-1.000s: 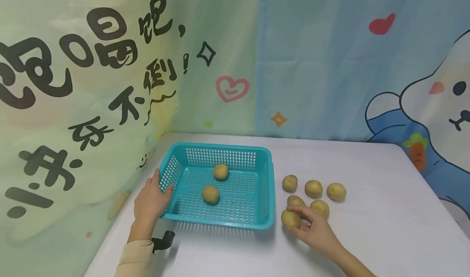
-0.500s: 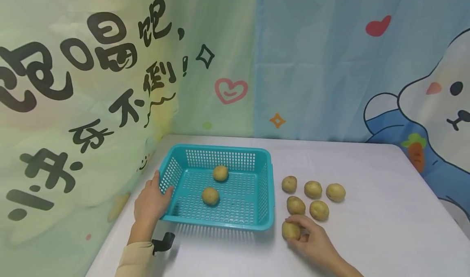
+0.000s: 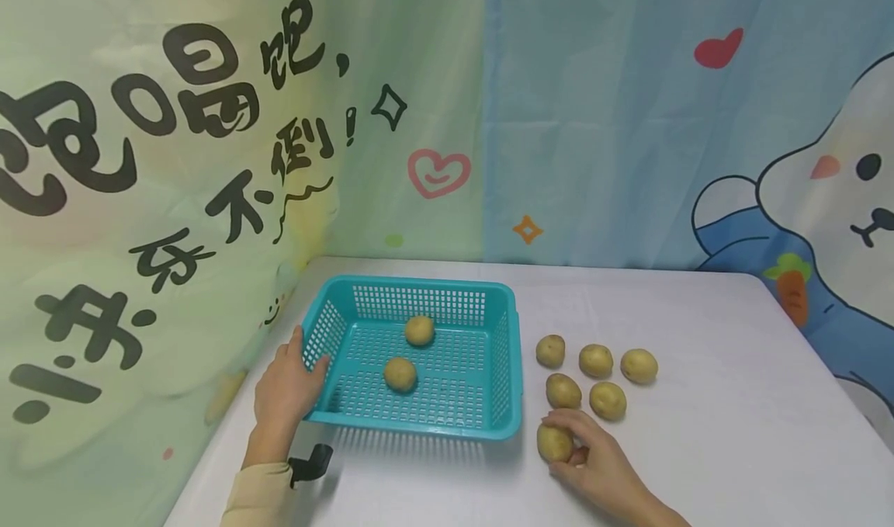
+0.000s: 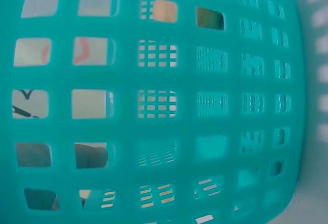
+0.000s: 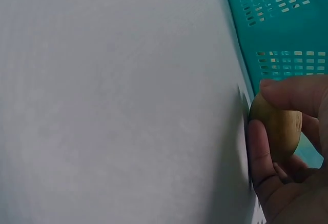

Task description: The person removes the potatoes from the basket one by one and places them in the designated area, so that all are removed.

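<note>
My left hand [image 3: 288, 383] grips the left side of a turquoise plastic basket [image 3: 419, 426], with the thumb over its rim. Two potatoes lie apart on the basket floor, a front potato [image 3: 400, 374] and a back potato [image 3: 419, 331]. Close up, the basket's perforated wall [image 4: 123, 126] fills the left wrist view. Just right of the basket's front corner, my right hand [image 3: 599, 462] pinches a potato [image 3: 554, 442] between thumb and fingers. In the right wrist view this potato [image 5: 279, 126] is low by the tabletop, its far side hidden by the fingers.
Several more potatoes sit in a loose cluster right of the basket, including a front one [image 3: 563, 391] near the held potato and a far right one [image 3: 639, 365]. A white cloth-covered table [image 3: 733, 403] bears everything. Printed curtains [image 3: 594, 123] hang behind and at the left.
My right hand has drawn its potato toward me, away from the cluster, and barely moves in the last half second. My left hand and the basket stay put.
</note>
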`<action>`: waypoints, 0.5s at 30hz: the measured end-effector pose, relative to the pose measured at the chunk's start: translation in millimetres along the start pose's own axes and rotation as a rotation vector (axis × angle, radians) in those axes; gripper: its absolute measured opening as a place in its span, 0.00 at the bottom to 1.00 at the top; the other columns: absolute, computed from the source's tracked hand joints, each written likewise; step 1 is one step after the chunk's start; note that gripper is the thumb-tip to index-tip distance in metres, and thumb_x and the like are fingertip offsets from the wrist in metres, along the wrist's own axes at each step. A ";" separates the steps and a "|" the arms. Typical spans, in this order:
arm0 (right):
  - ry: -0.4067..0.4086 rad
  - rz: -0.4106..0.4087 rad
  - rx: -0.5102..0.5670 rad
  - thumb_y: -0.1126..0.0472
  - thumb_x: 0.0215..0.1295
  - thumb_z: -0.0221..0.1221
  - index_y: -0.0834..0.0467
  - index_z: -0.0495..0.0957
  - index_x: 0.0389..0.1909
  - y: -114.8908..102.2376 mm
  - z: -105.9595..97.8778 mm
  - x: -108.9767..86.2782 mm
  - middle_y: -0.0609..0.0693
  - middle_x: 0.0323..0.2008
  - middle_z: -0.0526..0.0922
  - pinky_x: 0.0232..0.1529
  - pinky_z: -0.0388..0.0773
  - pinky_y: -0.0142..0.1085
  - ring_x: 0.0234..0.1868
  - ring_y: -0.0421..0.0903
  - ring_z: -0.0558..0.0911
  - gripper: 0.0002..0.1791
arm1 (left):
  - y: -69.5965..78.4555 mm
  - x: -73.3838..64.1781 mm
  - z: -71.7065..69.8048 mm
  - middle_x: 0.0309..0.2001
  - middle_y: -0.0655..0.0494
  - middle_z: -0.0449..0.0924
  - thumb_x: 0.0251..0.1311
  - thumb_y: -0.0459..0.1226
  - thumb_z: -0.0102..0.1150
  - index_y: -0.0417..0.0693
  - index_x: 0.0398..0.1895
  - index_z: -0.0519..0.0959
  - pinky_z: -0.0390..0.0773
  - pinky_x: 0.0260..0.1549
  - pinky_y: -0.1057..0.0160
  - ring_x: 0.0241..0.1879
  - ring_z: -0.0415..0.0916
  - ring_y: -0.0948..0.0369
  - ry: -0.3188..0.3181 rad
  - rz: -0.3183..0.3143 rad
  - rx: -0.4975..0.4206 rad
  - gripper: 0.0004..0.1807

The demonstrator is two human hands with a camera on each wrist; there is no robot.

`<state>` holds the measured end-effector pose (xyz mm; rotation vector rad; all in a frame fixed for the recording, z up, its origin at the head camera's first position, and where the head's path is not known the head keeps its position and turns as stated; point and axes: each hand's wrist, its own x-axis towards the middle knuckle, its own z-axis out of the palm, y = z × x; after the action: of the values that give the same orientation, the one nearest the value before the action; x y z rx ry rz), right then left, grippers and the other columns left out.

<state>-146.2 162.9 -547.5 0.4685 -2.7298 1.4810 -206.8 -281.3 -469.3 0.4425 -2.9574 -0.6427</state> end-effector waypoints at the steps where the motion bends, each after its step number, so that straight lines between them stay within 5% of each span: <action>1: 0.002 0.000 0.003 0.73 0.41 0.73 0.52 0.78 0.54 0.2 -0.3 -0.7 0.52 0.58 0.76 0.34 0.79 0.31 0.50 0.35 0.75 0.34 | -0.1 -0.1 -0.1 0.64 0.30 0.64 0.68 0.48 0.51 0.40 0.77 0.47 0.75 0.42 0.40 0.54 0.73 0.36 0.000 0.001 -0.002 0.42; 10: 0.045 0.028 0.069 0.74 0.40 0.73 0.51 0.76 0.56 1.8 -3.9 -10.4 0.50 0.59 0.75 0.30 0.80 0.31 0.51 0.30 0.73 0.37 | 0.7 -0.5 -1.3 0.64 0.30 0.64 0.68 0.48 0.51 0.39 0.77 0.47 0.75 0.43 0.39 0.54 0.73 0.35 -0.002 0.009 -0.005 0.42; 15: 0.063 0.027 0.017 0.72 0.41 0.73 0.51 0.76 0.57 3.2 -11.0 -13.1 0.48 0.59 0.74 0.30 0.79 0.31 0.52 0.39 0.75 0.37 | 1.3 -0.6 -1.3 0.64 0.30 0.64 0.68 0.48 0.51 0.39 0.77 0.47 0.75 0.43 0.39 0.55 0.72 0.35 -0.004 0.008 0.001 0.42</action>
<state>-136.1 177.0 -545.9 0.3799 -2.6876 1.4990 -206.5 -280.4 -467.6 0.4295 -2.9616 -0.6423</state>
